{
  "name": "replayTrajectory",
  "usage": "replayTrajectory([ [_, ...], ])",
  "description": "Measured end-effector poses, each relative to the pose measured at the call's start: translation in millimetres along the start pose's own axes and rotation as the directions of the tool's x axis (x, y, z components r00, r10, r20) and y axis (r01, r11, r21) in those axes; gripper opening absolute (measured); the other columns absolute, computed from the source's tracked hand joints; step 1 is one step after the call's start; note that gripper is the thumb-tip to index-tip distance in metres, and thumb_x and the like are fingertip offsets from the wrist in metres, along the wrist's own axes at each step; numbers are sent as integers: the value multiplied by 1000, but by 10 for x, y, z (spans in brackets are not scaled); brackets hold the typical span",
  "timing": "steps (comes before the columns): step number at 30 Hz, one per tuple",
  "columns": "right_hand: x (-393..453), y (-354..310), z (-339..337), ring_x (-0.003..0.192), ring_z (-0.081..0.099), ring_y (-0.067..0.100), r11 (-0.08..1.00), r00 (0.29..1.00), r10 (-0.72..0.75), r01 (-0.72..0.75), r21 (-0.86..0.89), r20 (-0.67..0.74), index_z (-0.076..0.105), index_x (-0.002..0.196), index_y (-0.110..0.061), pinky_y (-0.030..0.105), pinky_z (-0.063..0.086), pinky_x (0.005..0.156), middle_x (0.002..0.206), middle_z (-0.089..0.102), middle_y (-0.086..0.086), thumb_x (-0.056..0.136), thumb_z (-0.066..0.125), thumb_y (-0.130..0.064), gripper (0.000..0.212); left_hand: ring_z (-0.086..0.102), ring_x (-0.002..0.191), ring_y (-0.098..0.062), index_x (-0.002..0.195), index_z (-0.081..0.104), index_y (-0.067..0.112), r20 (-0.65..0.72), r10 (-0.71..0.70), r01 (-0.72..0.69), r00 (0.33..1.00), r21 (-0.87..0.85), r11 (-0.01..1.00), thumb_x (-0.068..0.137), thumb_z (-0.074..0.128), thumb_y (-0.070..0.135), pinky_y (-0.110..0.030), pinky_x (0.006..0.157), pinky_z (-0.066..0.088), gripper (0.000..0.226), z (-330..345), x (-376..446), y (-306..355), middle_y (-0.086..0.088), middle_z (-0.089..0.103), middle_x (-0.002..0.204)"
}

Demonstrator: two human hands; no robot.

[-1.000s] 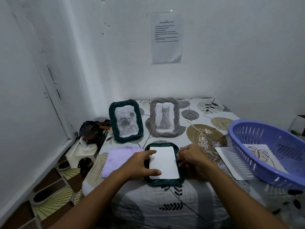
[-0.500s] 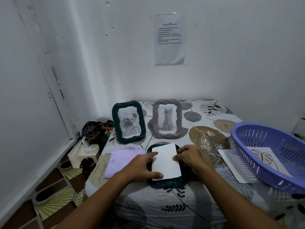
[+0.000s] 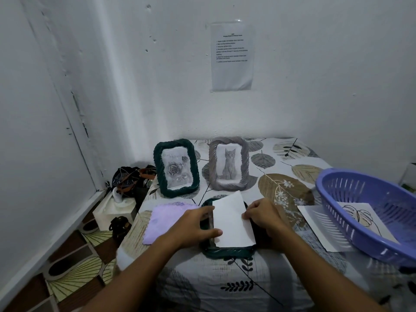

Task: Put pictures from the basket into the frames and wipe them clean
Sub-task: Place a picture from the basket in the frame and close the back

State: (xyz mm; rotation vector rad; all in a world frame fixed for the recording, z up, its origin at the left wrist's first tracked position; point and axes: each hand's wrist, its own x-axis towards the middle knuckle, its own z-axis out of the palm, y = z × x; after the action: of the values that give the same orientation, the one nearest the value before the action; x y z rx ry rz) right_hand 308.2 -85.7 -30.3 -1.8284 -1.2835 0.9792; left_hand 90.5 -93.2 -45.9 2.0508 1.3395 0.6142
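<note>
Head view: both hands (image 3: 229,221) pinching smooth rectangular white paper (image 3: 231,224) over ropy dark-green frame (image 3: 227,252).

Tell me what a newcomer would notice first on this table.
At the near edge, the left hand and right hand work a white sheet over a dark green frame lying flat, with a lilac cloth just left of it. Behind stand two filled frames, the green rose frame and the grey cat frame. On the right sits a purple basket holding a leaf drawing.
</note>
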Motion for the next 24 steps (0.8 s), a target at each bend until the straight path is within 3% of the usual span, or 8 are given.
replayTrajectory([
  [3,-42,-28,-108,61,55,21,989,996,64,-72,129,63,67,72,-3,25,43,54,72,63,12,78,73,-1,9,55,113,-10,136,51,16,-101,14,-13,995,11,1000,83,74,29,-24,97,45,59,-16,53,98,-2,59,131],
  [6,-77,-79,-306,60,55,22,962,982,94,-132,241,162,65,70,-4,27,41,55,69,64,12,79,71,1,12,60,108,-13,135,49,13,-172,-99,54,980,-249,967,86,70,15,-30,96,49,53,13,137,254,-6,59,131],
  [9,-102,-127,-547,51,46,15,945,972,95,-156,288,214,62,73,-5,25,29,49,62,59,9,82,68,0,12,65,103,-24,131,48,12,-25,-227,175,974,-558,811,90,64,7,-43,85,56,45,42,243,491,-11,63,122],
  [12,-154,-169,-814,52,45,13,952,978,82,-134,276,193,60,72,-6,24,32,48,62,58,6,83,68,-3,15,67,94,-26,120,52,5,100,-228,232,968,-692,684,90,58,-3,-40,71,59,32,94,346,752,-10,68,109],
  [16,-226,-140,-1201,64,56,16,991,992,-100,107,85,-80,67,84,-8,27,46,55,79,67,9,85,70,-16,9,67,87,-25,118,55,-1,81,-224,214,971,-711,670,87,55,-12,-34,61,59,32,252,528,1038,-14,68,106],
  [19,-204,42,-1532,77,61,18,902,938,-221,92,-422,-267,64,96,-13,31,51,69,90,67,7,88,66,-23,13,67,85,-27,116,55,1,100,-232,238,968,-667,706,87,56,-12,-36,60,59,32,442,671,1203,-13,67,104],
  [21,-154,178,-1703,85,62,21,821,966,-125,-28,-570,-227,64,106,-11,37,53,79,97,67,8,85,69,-27,27,66,84,-26,116,52,1,118,-234,254,965,-637,727,87,55,-12,-32,56,57,32,596,753,1277,-16,66,107],
  [24,-140,298,-1802,83,62,23,866,995,47,-84,-493,-86,66,105,-4,38,53,84,97,67,14,85,70,-22,28,67,86,-27,113,53,2,145,-260,294,955,-591,751,86,56,-11,-45,74,60,30,847,876,1363,-14,65,103],
])
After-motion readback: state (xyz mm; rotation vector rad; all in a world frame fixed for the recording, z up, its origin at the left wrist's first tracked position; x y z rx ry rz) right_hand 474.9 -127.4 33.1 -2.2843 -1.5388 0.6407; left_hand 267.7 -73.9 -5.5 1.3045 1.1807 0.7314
